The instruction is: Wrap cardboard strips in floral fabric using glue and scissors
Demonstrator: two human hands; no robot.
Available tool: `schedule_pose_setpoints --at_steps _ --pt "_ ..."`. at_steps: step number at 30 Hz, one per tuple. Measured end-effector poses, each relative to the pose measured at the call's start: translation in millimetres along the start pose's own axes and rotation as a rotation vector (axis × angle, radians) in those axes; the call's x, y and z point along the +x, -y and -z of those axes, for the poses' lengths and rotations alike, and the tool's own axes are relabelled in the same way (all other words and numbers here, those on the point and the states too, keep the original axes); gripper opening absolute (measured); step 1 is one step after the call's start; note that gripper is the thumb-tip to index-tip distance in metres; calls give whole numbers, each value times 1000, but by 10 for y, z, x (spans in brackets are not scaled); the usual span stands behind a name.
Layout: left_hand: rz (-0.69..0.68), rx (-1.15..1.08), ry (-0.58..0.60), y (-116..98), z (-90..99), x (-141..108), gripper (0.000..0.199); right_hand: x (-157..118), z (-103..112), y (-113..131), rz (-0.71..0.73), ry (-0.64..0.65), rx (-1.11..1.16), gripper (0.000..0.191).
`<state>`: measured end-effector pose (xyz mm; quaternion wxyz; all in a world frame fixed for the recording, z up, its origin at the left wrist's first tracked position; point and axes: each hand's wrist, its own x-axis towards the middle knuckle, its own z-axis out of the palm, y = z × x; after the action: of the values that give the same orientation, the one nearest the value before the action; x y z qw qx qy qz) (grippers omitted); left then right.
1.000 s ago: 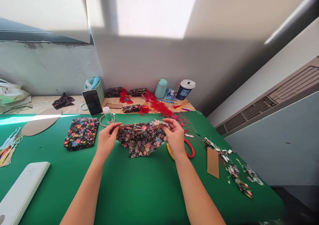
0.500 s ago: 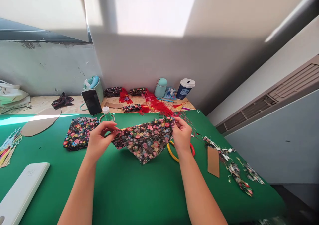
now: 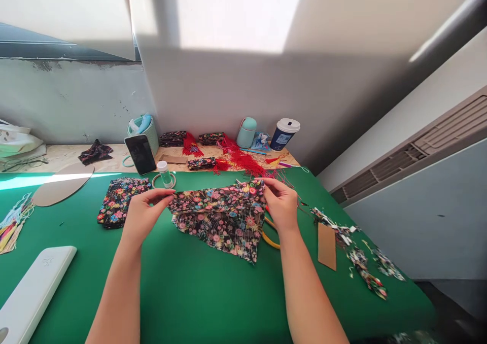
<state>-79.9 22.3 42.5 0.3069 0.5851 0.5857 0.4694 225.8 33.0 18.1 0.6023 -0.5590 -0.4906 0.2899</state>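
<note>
Holding a flowered cloth [image 3: 220,217] above the green table [image 3: 213,303], with one upper end in the left hand [image 3: 144,212] and the other in the right hand [image 3: 281,202]. Pinching thumb against fingers on both sides, with just the thin fabric in between. Keeping the top edge fairly straight, with a lower corner hanging down toward the right; cannot tell whether touching the table.

Hiding, behind cloth and right hand, part of some yellow and red handles [image 3: 271,240], right in the way on that side. Overlapping, in this view, the right edge of a folded stack of cloth [image 3: 118,202] with the left hand. Just beyond the cloth, near the left hand, see a white-capped bottle [image 3: 163,174] beside or inside a ring [image 3: 154,182]; cannot tell which. Further back, see a phone [image 3: 140,153] leaning on a basket [image 3: 152,133], then red tassels [image 3: 243,161], a flask [image 3: 247,133] and a cup [image 3: 284,135] along the wall.

To the right, see a cardboard strip [image 3: 326,246] next to scattered scraps [image 3: 365,273]. To the far left, see a cardboard disc [image 3: 63,184], pale tassels [image 3: 15,225] and a white power bank [image 3: 41,288], all well apart from the cloth.
</note>
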Motion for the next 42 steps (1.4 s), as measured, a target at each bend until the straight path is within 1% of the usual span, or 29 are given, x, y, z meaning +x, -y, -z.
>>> schedule_pose_setpoints --at_steps 2,4,7,8,10,11,12,13,14,16,18,19,21,23,25,26,28,29,31,34,37,40,41,42 --pt "-3 30 -38 59 -56 21 26 17 0 10 -26 84 -16 23" --pt "-11 38 -47 118 -126 67 22 78 -20 11 -56 172 -26 23" --pt "-41 19 -72 130 -227 209 17 270 -89 39 -77 267 -25 16" --pt "-59 6 -93 96 -249 271 16 350 -113 72 -72 283 -21 15" --pt "-121 -8 -140 -42 -259 386 16 497 -143 185 -36 280 -9 15" --pt "-175 -12 -169 -141 -245 426 15 550 -142 264 -3 268 0 15" --pt "-284 8 -200 -251 -219 443 15 580 -130 352 41 253 9 15" --pt "-373 33 -213 -364 -181 434 13 583 -106 443 102 238 14 16" --pt "-431 60 -216 -470 -133 395 12 555 -71 529 153 226 6 17" --pt "-480 135 -222 -619 -16 231 12 408 24 652 230 204 -51 19" --pt "-490 257 -216 -638 109 -21 13 158 137 673 296 193 -170 18" --pt "-503 312 -196 -592 165 -163 13 9 193 639 336 205 -244 17" --pt "-529 398 -135 -407 246 -457 12 -306 296 500 405 290 -363 15" --pt "-552 441 4 -147 275 -741 14 -611 369 306 427 398 -424 15" --pt "-534 471 78 122 256 -1003 16 -881 403 116 444 479 -498 21" --pt "-517 488 103 242 236 -1122 16 -998 406 36 445 516 -534 22" --pt "-486 527 112 435 194 -1327 17 -1195 393 -84 426 583 -595 25" --pt "-473 540 117 505 179 -1409 18 -1273 384 -124 415 613 -619 25" --pt "-493 545 137 595 171 -1527 18 -1388 374 -172 402 651 -652 25" --pt "-511 575 158 636 229 -1606 17 -1472 421 -180 411 665 -695 24" --pt "-483 640 191 591 349 -1589 20 -1465 543 -125 447 673 -743 20" --pt "-400 667 168 486 428 -1414 27 -1348 639 -38 474 641 -765 32" --pt "-396 671 153 450 421 -1306 27 -1276 639 -12 475 624 -775 36" --pt "-409 670 167 420 389 -1176 28 -1187 615 7 474 616 -794 38"
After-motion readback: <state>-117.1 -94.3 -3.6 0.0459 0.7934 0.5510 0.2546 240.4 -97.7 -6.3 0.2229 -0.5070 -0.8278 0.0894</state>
